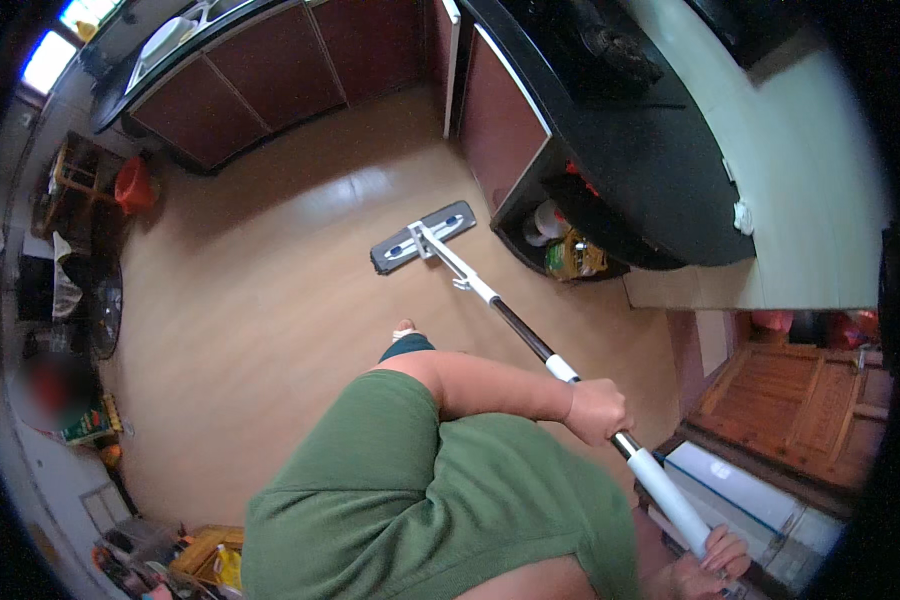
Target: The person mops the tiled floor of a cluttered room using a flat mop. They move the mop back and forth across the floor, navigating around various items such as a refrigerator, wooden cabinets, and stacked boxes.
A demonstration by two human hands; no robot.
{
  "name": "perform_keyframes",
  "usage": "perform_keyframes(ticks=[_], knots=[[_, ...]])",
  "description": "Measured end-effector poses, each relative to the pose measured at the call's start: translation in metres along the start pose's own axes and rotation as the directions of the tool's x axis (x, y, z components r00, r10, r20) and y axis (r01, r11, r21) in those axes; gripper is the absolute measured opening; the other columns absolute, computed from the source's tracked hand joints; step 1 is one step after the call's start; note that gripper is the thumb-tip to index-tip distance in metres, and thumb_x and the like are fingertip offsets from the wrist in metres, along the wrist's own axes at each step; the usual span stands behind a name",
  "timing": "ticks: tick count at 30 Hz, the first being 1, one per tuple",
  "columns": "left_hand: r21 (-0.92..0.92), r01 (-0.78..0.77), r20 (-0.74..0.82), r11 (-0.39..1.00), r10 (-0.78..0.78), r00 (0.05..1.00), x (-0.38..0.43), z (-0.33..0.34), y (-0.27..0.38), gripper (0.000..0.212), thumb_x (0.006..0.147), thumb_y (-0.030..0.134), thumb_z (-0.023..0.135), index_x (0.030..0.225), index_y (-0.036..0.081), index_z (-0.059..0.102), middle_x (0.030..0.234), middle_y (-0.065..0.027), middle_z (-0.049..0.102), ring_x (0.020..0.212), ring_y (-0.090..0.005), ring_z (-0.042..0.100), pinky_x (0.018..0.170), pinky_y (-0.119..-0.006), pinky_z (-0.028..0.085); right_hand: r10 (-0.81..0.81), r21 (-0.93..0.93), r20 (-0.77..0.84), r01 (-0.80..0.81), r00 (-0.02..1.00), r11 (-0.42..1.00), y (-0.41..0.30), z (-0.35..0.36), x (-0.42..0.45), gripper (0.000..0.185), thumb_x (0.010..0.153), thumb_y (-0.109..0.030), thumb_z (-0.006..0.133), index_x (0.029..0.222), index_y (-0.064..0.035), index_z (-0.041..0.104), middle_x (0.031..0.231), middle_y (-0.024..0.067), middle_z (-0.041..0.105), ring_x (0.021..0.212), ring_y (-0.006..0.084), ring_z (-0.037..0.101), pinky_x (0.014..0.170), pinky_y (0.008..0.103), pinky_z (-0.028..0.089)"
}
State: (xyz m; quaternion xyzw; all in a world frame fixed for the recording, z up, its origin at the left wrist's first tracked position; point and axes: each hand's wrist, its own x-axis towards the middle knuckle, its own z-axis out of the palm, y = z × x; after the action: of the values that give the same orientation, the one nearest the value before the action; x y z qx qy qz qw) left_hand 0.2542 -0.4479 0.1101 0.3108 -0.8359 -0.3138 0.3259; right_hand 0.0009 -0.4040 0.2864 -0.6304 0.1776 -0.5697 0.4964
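Observation:
A flat mop with a white and dark metal pole (521, 326) runs diagonally across the view. Its grey rectangular head (461, 214) lies flat on the tan floor (255, 300). My left hand (600, 412) reaches across my body and is closed around the pole, just below the pale grip sleeve (667, 499). At the top end of that sleeve, my right hand (724, 553) has its fingers wrapped around the handle. Part of the right hand is hidden near the lower right rim. One of my feet (405, 328) shows below the dark trouser leg.
Dark red cabinets (270, 67) line the far side. Right of the mop head, a rounded open corner shelf (521, 251) holds bottles under a black countertop (645, 150). A red bucket (135, 186) stands at left. A wooden door (795, 412) and a white box (727, 480) are at right.

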Motion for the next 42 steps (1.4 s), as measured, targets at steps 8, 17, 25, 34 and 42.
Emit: perform_keyframes(ticks=[8,17,25,34,42], knots=[[0.121,0.050,-0.104,0.991,-0.037,0.994,-0.002,-0.059,-0.062,0.013,0.068,0.025,0.059,0.072,0.014,0.054,0.059,-0.0077,0.056,0.058,-0.0297,0.057,0.051,-0.042,0.045,0.128,-0.027,-0.260,-0.140,0.957,0.990,0.070,0.042,0.041,0.050,0.064,-0.052,0.071,0.074,-0.0146,0.038,0.094,-0.0003,0.037,0.097,0.0145,0.041,0.104,0.0426,0.020],[0.173,0.218,-0.332,0.961,-0.152,0.931,-0.057,-0.165,-0.175,0.010,0.065,0.017,0.061,0.076,0.015,0.060,0.064,-0.0058,0.059,0.062,-0.0272,0.058,0.055,-0.038,0.046,0.257,-0.060,0.074,-0.253,0.964,0.966,0.186,0.141,0.135,0.031,0.082,-0.038,0.057,0.069,-0.0135,0.042,0.080,0.0005,0.042,0.085,0.0159,0.045,0.101,0.0424,0.027],[0.267,0.484,-0.351,0.833,-0.384,0.854,-0.130,-0.238,-0.290,0.011,0.064,0.016,0.064,0.075,0.013,0.061,0.079,-0.0045,0.057,0.084,-0.0239,0.055,0.079,-0.036,0.040,0.338,-0.371,0.245,-0.234,0.909,0.899,0.312,0.216,0.160,0.035,0.088,-0.036,0.048,0.069,-0.0066,0.048,0.101,0.0141,0.055,0.100,0.0239,0.050,0.094,0.0412,0.034],[0.322,0.734,-0.397,0.599,-0.618,0.679,-0.169,-0.230,-0.299,0.015,0.060,0.021,0.063,0.068,0.009,0.058,0.078,-0.0090,0.058,0.088,-0.0271,0.054,0.085,-0.038,0.040,0.479,-0.538,0.044,-0.384,0.877,0.751,0.320,0.258,0.134,0.029,0.091,-0.025,0.047,0.071,-0.0045,0.048,0.093,0.0100,0.054,0.094,0.0212,0.050,0.090,0.0381,0.035],[0.104,0.675,-0.569,0.730,-0.513,0.642,-0.137,-0.169,-0.122,0.012,0.056,0.017,0.062,0.059,0.009,0.055,0.063,-0.0107,0.057,0.067,-0.0303,0.057,0.063,-0.040,0.046,0.141,-0.074,0.278,-0.125,0.950,0.989,0.182,0.225,0.136,0.022,0.083,-0.022,0.043,0.065,-0.0107,0.044,0.066,0.0030,0.043,0.069,0.0160,0.044,0.090,0.0462,0.037]])
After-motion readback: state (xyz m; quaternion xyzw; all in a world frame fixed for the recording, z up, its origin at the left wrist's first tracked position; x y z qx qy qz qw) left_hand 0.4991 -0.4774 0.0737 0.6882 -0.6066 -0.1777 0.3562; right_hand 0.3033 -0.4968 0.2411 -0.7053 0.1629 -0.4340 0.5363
